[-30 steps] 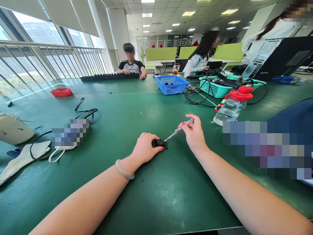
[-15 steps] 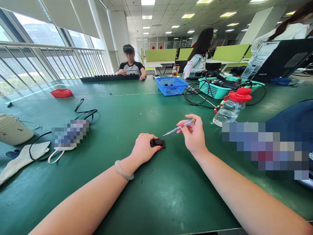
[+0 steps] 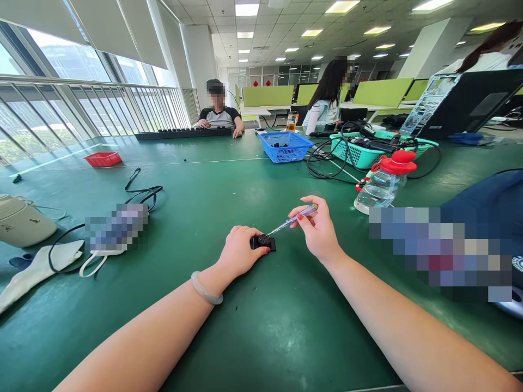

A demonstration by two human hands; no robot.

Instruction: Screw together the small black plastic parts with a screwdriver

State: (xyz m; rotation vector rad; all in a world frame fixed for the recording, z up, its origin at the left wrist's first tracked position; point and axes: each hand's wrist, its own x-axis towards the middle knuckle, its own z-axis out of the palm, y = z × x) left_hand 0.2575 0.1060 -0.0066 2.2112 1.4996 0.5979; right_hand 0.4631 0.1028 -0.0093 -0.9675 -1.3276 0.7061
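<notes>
My left hand [image 3: 241, 249] grips a small black block-like part [image 3: 265, 242] by its left end, thumb on the near side, and keeps it on the green table [image 3: 196, 212]. What kind of part it is, I cannot make out. In my right hand [image 3: 316, 226] is a slim screwdriver with a clear handle [image 3: 302, 213], held like a pen between thumb and fingers. Its thin metal tip slants down to the left and reaches the top of the black part; whether it presses there is too small to tell.
Right of my hands stands a clear bottle with a red lid [image 3: 386, 182]. Beyond lie a blue basket [image 3: 286, 149], a green basket of cables [image 3: 359, 158] and a red tray [image 3: 103, 159]. A pouch-like item [image 3: 116, 234] lies left. A person [image 3: 220, 115] sits across the table.
My right hand has moved left and slightly down, bringing the screwdriver's tip from beside the black part onto its top. My left hand keeps its grip.
</notes>
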